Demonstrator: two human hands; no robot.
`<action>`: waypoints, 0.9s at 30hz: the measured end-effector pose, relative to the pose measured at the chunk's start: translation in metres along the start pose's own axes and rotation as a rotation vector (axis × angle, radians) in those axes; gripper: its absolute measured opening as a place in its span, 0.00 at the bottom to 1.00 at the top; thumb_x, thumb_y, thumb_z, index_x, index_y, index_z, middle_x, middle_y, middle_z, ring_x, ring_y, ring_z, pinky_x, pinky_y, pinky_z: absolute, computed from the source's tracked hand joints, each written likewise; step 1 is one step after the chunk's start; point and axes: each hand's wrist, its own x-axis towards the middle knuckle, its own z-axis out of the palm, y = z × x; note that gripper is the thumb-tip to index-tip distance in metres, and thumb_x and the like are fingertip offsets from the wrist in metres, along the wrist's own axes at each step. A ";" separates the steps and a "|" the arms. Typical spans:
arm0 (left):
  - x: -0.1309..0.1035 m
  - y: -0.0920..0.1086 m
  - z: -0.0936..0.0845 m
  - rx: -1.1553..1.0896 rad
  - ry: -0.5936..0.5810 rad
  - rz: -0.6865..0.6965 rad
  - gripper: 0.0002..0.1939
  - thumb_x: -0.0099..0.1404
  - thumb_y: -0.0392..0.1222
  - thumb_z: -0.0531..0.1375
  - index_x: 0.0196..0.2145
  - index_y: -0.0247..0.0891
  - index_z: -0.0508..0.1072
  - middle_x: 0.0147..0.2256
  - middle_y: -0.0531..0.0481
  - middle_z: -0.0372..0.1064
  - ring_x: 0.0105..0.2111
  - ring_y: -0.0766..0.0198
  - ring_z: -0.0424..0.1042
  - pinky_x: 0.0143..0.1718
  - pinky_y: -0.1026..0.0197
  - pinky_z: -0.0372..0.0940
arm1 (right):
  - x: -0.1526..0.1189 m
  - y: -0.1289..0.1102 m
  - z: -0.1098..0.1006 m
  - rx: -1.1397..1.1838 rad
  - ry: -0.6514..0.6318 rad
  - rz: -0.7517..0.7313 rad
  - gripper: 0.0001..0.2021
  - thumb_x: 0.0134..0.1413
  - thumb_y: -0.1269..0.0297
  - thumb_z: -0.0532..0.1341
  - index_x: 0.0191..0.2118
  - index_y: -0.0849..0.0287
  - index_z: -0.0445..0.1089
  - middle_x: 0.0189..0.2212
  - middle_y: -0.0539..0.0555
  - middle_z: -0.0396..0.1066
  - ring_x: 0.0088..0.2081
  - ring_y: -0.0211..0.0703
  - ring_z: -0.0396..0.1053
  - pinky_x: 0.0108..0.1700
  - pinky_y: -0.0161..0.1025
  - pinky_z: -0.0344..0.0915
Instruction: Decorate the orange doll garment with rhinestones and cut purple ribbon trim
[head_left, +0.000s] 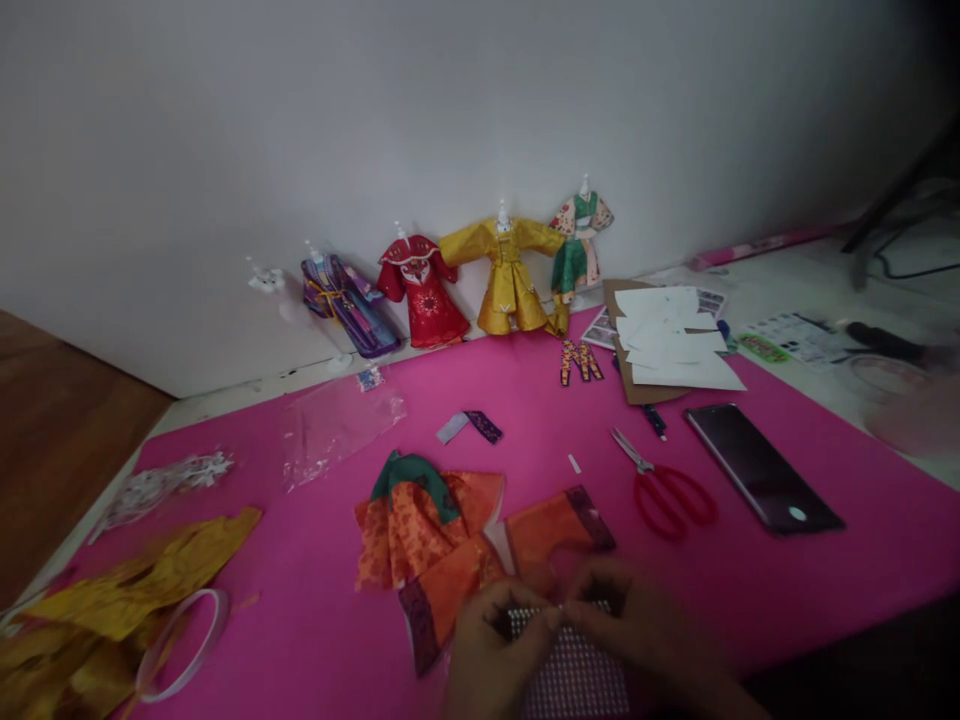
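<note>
At the bottom of the view, a sheet of small shiny rhinestones [576,675] in a close grid lies under my fingers. My left hand [501,640] pinches its upper left edge. Thumb and fingers of my right hand [626,605] are closed at the top edge too, their tips meeting those of the left. Any tiny piece between the fingertips is hidden. Just beyond my hands lies a small orange doll's jacket [480,560] with dark purple cuffs. An orange doll's skirt [412,515] with a green waistband partly underlies it.
Red-handled scissors [664,495] and a phone [761,465] lie to the right. White paper pieces [671,340] are behind them. Dressed doll forms, one in yellow [510,275], line the wall. Yellow cloth [150,570] and a ribbon roll [214,640] are at left.
</note>
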 end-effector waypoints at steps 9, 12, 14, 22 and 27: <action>0.002 -0.008 -0.007 -0.161 -0.120 -0.066 0.12 0.51 0.48 0.68 0.24 0.36 0.75 0.20 0.56 0.65 0.22 0.69 0.60 0.26 0.66 0.54 | -0.001 0.004 -0.004 0.040 0.001 -0.001 0.05 0.43 0.64 0.64 0.21 0.57 0.71 0.19 0.46 0.67 0.24 0.39 0.63 0.27 0.34 0.58; 0.003 -0.010 -0.009 -0.153 -0.097 -0.082 0.13 0.52 0.48 0.67 0.22 0.36 0.71 0.19 0.58 0.61 0.20 0.70 0.57 0.24 0.67 0.51 | -0.001 0.006 -0.005 0.070 -0.013 -0.003 0.05 0.42 0.63 0.65 0.21 0.57 0.72 0.18 0.46 0.66 0.23 0.37 0.61 0.26 0.34 0.56; 0.003 -0.009 -0.009 -0.136 -0.080 -0.093 0.14 0.53 0.48 0.66 0.21 0.37 0.69 0.18 0.58 0.59 0.20 0.70 0.55 0.24 0.66 0.50 | -0.001 0.008 -0.005 0.102 -0.031 -0.010 0.06 0.42 0.61 0.66 0.23 0.58 0.73 0.19 0.47 0.68 0.24 0.38 0.63 0.27 0.34 0.58; 0.003 -0.012 -0.002 0.004 0.004 -0.008 0.11 0.51 0.45 0.63 0.19 0.39 0.67 0.18 0.58 0.56 0.20 0.69 0.54 0.23 0.65 0.51 | 0.001 0.012 -0.003 0.076 -0.060 0.004 0.06 0.43 0.60 0.69 0.24 0.56 0.77 0.23 0.50 0.75 0.28 0.43 0.71 0.30 0.35 0.64; 0.004 -0.016 0.001 0.043 0.002 0.048 0.10 0.52 0.42 0.62 0.18 0.39 0.68 0.17 0.57 0.57 0.20 0.68 0.54 0.24 0.65 0.52 | 0.003 0.019 -0.001 0.004 -0.005 -0.024 0.06 0.43 0.61 0.66 0.21 0.55 0.76 0.21 0.50 0.76 0.28 0.45 0.72 0.31 0.36 0.66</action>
